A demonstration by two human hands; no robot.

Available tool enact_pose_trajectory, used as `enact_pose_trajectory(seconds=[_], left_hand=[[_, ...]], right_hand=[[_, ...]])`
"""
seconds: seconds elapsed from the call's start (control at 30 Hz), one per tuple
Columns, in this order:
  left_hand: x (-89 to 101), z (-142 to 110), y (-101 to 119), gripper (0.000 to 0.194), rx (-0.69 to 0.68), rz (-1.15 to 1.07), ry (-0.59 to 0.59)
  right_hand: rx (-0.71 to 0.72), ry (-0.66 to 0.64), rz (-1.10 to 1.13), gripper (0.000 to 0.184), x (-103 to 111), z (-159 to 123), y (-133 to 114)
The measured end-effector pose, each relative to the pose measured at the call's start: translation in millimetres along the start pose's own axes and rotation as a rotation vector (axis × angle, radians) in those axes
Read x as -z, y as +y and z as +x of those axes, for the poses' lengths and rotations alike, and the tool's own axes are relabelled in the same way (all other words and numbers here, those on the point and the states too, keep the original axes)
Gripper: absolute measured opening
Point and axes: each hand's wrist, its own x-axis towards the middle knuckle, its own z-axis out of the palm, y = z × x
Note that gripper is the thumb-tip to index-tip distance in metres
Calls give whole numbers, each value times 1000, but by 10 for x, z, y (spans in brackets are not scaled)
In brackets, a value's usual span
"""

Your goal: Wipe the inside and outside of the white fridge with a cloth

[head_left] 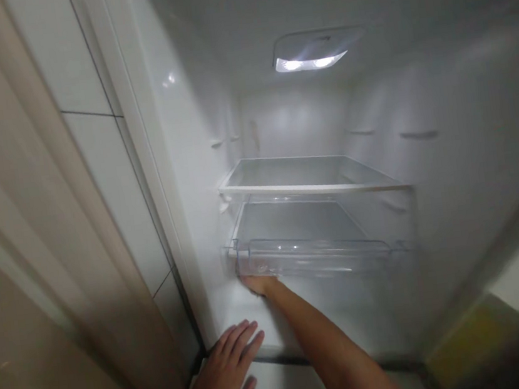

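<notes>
My left hand (229, 372) is open at the lower left, its fingers spread above the front sill of the refrigerator, holding nothing. Reaching across from the lower right, my right hand (257, 282) is at the left end of a clear plastic drawer (319, 256), just under its front. The fingers of that hand are mostly hidden by the drawer, so their grip is not plain. Directly over the drawer is a glass shelf (304, 173) with a white front edge.
The refrigerator's left wall (192, 184) and right wall (458, 195) carry small shelf ledges. A lit lamp (312, 62) is in the ceiling. White tiles (96, 170) and a beige panel (54, 213) stand at the left. Something yellow (476, 338) is blurred at the lower right.
</notes>
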Motion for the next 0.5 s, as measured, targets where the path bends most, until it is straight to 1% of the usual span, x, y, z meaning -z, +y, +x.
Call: enact_pose_trajectory(seconds=[0.07, 0.2, 0.27, 0.33, 0.4, 0.43, 0.5], left_hand=[[15, -6, -25, 102, -45, 60, 60], [-23, -31, -47, 88, -113, 161, 184], [-52, -9, -1, 75, -94, 170, 267], [-22, 103, 112, 55, -12, 141, 360], [129, 353, 299, 42, 51, 93, 441], [262, 532, 416, 39, 52, 80, 475], [632, 970, 670, 34, 27, 103, 522]], right_hand=[[-27, 17, -1, 37, 36, -257, -73], [-85, 32, 14, 43, 94, -875, -175], [-126, 50, 19, 42, 120, -1193, -174], [-167, 90, 19, 43, 140, -1496, -140], [-217, 141, 22, 45, 153, -1768, -97], [-241, 168, 25, 47, 158, -1886, -82], [-282, 212, 36, 54, 164, -2092, -74]])
